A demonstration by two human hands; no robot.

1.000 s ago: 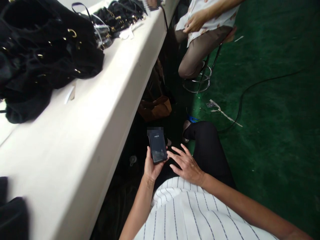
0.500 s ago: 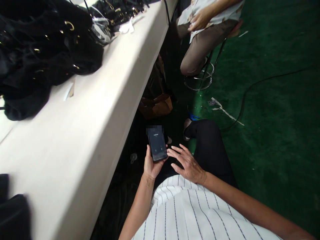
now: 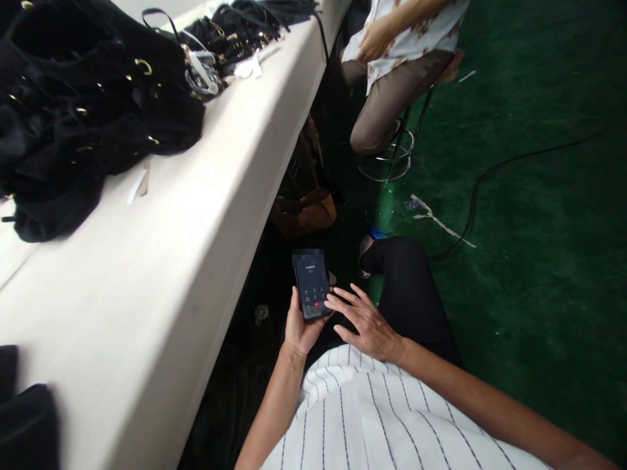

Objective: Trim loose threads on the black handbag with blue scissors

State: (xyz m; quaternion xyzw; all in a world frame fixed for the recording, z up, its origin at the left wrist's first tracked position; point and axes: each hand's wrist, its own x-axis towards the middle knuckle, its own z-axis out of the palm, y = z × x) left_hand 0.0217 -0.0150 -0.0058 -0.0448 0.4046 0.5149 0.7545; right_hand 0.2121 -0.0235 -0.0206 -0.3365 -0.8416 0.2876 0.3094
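A black smartphone (image 3: 312,294) lies in my left hand (image 3: 302,333), whose fingers and thumb wrap its lower sides. Its lit screen is dark, with small icons and a red button near the bottom; the top edge is blurred out. Just to the right of the phone hovers my right hand (image 3: 365,323), fingers spread and holding nothing. Its fingertips come close to the phone's lower right edge; whether they touch it I cannot tell. Both hands are above my lap.
On the left runs a long white table (image 3: 206,215), bearing a heap of black bags (image 3: 98,111) with gold rings. Below stands a brown open box (image 3: 308,212). Another person (image 3: 392,98) sits on a metal stool (image 3: 392,163). A black cable (image 3: 490,170) crosses the green floor (image 3: 539,274).
The phone's screen now shows rows of icons and a red button where fewer marks showed before. In the picture, the phone has shifted slightly right and down.
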